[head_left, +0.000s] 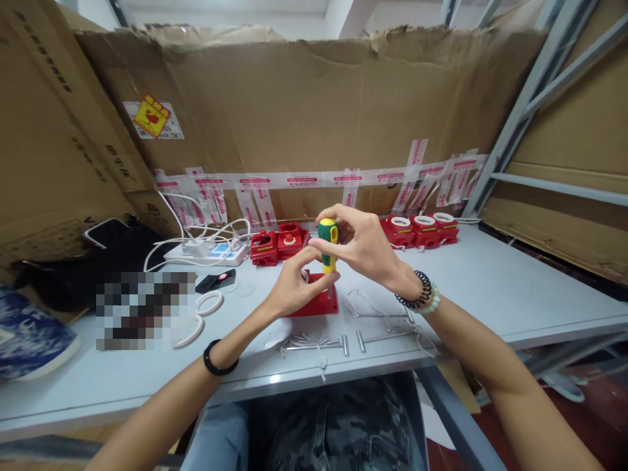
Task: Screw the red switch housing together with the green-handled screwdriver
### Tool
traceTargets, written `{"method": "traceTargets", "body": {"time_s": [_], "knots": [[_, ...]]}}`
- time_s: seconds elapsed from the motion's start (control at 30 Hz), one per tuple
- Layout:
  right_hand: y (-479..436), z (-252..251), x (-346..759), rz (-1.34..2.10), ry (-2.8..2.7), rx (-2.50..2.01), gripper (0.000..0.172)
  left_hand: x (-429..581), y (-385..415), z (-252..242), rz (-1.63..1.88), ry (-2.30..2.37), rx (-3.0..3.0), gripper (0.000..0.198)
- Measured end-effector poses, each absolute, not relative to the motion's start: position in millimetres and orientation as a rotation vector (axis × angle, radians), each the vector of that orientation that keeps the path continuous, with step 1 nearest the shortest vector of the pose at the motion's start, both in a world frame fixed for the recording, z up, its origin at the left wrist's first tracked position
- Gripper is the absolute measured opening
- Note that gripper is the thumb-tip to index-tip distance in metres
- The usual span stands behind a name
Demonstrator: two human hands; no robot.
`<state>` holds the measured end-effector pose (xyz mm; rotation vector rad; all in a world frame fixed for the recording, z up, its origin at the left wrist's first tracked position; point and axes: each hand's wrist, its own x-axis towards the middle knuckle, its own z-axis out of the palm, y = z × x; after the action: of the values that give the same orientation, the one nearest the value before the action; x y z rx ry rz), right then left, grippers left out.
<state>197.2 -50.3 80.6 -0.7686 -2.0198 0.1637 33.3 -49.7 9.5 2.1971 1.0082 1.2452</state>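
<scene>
My right hand (363,245) is closed around the handle of a green and yellow screwdriver (327,233), held upright. Close below it, my left hand (294,282) is curled in, with thumb and forefinger at the lower end of the handle; its other fingertips are hidden. The metal shaft points down at a red part (314,304) on the table, largely covered by my left hand. In front of it lie several small screws (314,340) and a T-shaped metal rod (345,345). A second T-shaped rod (362,341) with white string lies to the right.
Behind my hands stand red housings (265,248) and, to the right, red housings with white rings (426,229). A power strip (209,253) with tangled white cables, white rings (209,302) and a blue patterned item (32,333) occupy the left. Cardboard (304,111) walls the back.
</scene>
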Motion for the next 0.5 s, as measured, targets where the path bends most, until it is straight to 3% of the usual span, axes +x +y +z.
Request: {"method": "traceTargets", "body": {"time_s": [0.17, 0.33, 0.5], "knots": [[-45, 85, 207, 0.357, -1.912, -0.639, 0.032, 27, -52, 15, 1.203, 1.031, 2.341, 0.031], [-45, 92, 222, 0.2, -1.742, -0.644, 0.031, 10, -57, 22, 1.089, 1.478, 2.524, 0.037], [-41, 90, 235, 0.122, -1.735, -0.716, 0.03, -1, -64, 28, 0.355, 2.032, 2.433, 0.063]]}}
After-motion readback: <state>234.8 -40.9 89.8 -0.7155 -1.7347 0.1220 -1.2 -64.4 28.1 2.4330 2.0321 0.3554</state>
